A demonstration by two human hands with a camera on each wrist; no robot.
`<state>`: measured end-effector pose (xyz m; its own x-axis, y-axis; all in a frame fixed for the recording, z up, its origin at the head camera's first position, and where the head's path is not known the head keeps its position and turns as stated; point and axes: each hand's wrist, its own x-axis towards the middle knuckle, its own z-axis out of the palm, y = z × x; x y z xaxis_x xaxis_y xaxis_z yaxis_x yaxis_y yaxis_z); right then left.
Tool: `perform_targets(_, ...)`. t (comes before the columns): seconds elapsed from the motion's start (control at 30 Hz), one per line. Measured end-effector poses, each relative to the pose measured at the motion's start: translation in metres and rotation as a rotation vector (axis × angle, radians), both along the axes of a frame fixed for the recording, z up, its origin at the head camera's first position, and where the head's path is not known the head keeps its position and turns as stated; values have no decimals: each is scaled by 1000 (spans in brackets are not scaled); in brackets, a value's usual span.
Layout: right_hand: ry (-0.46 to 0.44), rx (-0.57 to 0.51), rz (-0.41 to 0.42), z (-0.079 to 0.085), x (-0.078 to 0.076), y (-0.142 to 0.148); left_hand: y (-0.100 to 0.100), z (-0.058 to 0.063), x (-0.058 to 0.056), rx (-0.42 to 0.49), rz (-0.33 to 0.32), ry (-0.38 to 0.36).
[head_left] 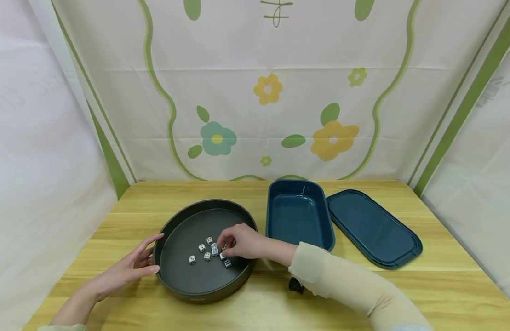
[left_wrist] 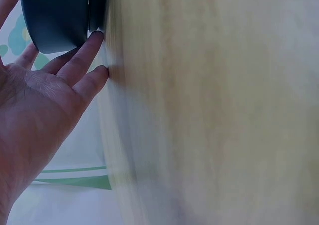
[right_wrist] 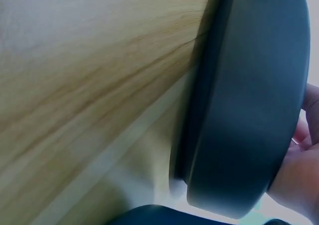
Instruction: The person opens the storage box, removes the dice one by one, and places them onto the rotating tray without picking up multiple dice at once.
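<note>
A round, dark pan (head_left: pixel 188 286) with a high wall stands on the wooden table. Several white dice (head_left: pixel 191 259) with dark pips lie clustered on its floor, right of centre. My right hand (head_left: pixel 242 241) reaches over the right rim, thumb and forefinger curled around a die (head_left: pixel 224 248) that they partly cover. In the right wrist view the pan's wall hides most of that hand. My left hand (head_left: pixel 124 269) rests against the pan's left side with spread fingers, thumb and forefinger at the rim. The left wrist view shows its fingers (left_wrist: pixel 82 60) beside the pan's outer wall.
Right of the pan stands a deep blue rectangular container (head_left: pixel 298 216), partly behind my right forearm. Its flat blue lid (head_left: pixel 375 227) lies farther right. A small black object (head_left: pixel 296 286) shows below the right sleeve. Patterned cloth (head_left: pixel 238 92) hangs behind the table (head_left: pixel 449 280).
</note>
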<state>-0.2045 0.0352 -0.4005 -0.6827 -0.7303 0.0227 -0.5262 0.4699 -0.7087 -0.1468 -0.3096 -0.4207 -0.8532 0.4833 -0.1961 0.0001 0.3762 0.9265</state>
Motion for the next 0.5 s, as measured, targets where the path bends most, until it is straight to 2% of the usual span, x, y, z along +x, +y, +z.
perform_targets(0.17, -54, -74, -18, 5, 1, 9, 1, 1, 0, 3, 9, -17)
perform_targets(0.27, -68, -108, -31, 9, 0, 20, 2, 1, 1, -7, -7, -2)
perform_targets(0.5, -64, -185, -93, 23, 2, 55, 2, 0, -1, 2, 10, -6)
